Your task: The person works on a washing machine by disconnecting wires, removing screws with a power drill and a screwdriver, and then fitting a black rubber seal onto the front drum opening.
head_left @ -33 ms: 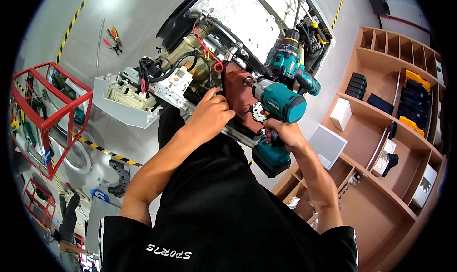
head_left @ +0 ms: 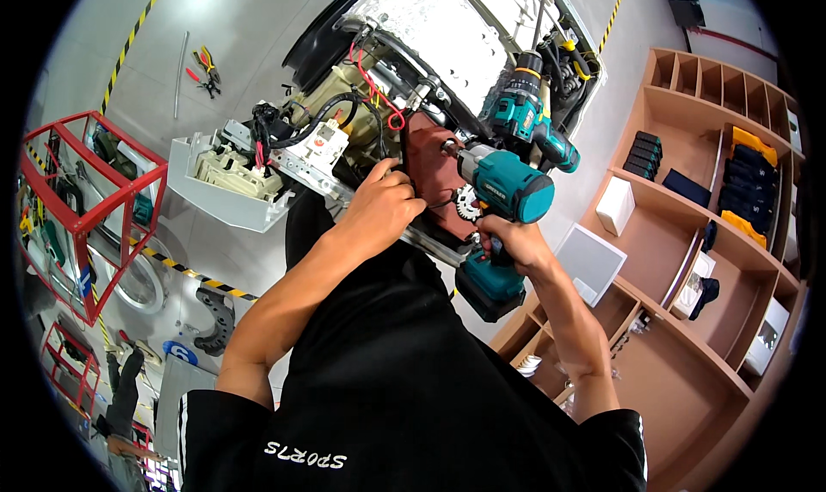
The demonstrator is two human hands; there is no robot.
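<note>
My right hand [head_left: 514, 244] is wrapped round the handle of a teal and black cordless impact wrench [head_left: 508, 185]. Its nose points left, with the tip at a reddish-brown block [head_left: 428, 152] on an opened-up machine that looks like a washing machine [head_left: 422, 27]. My left hand [head_left: 385, 208] is closed at the machine's near edge, just left of the block; its curled fingertips are partly hidden, as is anything in them. A white toothed wheel [head_left: 467, 203] shows beside the wrench. Beyond it, a second teal cordless drill [head_left: 519, 109] rests on the machine.
A grey panel with wiring [head_left: 232, 178] juts out left. Pliers [head_left: 206, 66] and a thin rod [head_left: 181, 75] lie on the floor. Left stands a red-framed cart [head_left: 82, 221]; right, a brown compartmented shelf [head_left: 667, 234] holding boxes. A person's arm [head_left: 129, 447] shows at lower left.
</note>
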